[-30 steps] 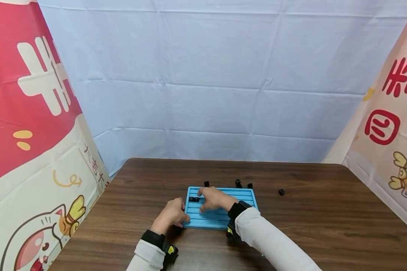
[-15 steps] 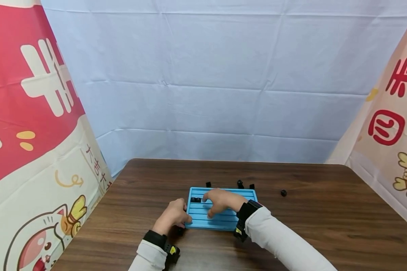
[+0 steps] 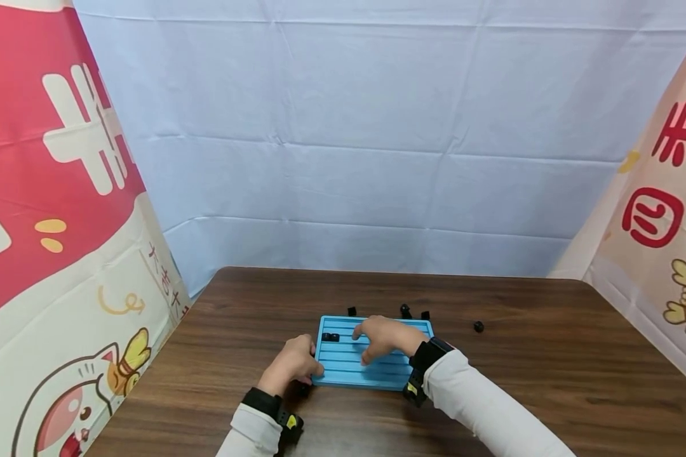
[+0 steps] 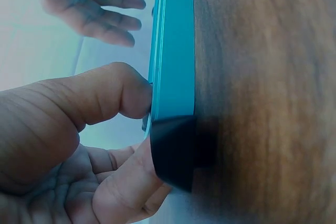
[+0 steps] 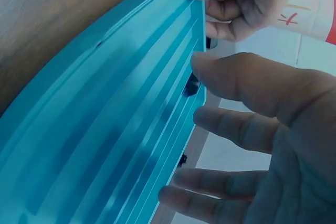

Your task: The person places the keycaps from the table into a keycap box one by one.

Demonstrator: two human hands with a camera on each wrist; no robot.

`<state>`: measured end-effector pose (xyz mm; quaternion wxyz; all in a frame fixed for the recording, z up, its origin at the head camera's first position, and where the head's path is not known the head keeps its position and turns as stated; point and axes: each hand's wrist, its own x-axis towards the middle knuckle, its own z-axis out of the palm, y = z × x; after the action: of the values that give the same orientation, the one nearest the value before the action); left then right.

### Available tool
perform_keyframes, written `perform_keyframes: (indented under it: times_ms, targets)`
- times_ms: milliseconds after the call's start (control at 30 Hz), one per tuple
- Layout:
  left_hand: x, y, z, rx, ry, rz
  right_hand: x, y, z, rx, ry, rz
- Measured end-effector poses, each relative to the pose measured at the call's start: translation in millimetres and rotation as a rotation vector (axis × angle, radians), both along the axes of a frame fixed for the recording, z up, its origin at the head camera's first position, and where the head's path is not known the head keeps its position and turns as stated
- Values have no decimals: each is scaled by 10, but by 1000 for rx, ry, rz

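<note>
A light blue ribbed tray [image 3: 343,383] lies on the table, its grooves running left to right. My left hand [image 3: 290,365] grips the tray's near left corner, thumb on the rim and other fingers around the outer side. A dark angular block [image 4: 173,150] sits against that corner in the left wrist view, beside the fingers. My right hand [image 3: 390,336] hovers over the middle of the tray with fingers spread and nothing held. Two small black cubes [image 3: 330,337] sit side by side in a groove at the tray's left, left of my right fingertips.
Behind the tray stand several small black pieces, among them a left one [image 3: 351,311], a middle one [image 3: 404,310] and a right one [image 3: 425,315]. Another black piece [image 3: 478,326] lies farther right on the brown wooden table [image 3: 526,381]. A pale blue cloth [image 3: 366,158] hangs behind.
My right hand has moved to the right over the tray, away from the two black cubes, which now show fully. My left hand has kept its hold on the tray corner.
</note>
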<state>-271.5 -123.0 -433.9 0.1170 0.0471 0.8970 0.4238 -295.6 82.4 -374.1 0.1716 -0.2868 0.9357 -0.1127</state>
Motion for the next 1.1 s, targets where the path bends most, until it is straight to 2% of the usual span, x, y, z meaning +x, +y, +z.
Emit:
perform_keyframes:
  times_ms: [133, 267, 400, 633, 867, 1100]
  targets:
    - [31, 26, 17, -9, 9, 4, -7, 131, -18, -22, 52, -1]
    - [35, 26, 26, -9, 14, 0, -44, 252, -16, -28, 98, -34]
    - [36, 26, 26, -3, 14, -1, -110, 398, -9, -29, 114, -74]
    - [53, 34, 40, 2, 5, 5, -238, 713, 33, -53, 160, -94]
    - [30, 28, 24, -6, 2, 16, -310, 985, 93, -66, 170, -180]
    - [24, 32, 10, -1, 3, 8, -381, 1278, 32, -84, 158, -257]
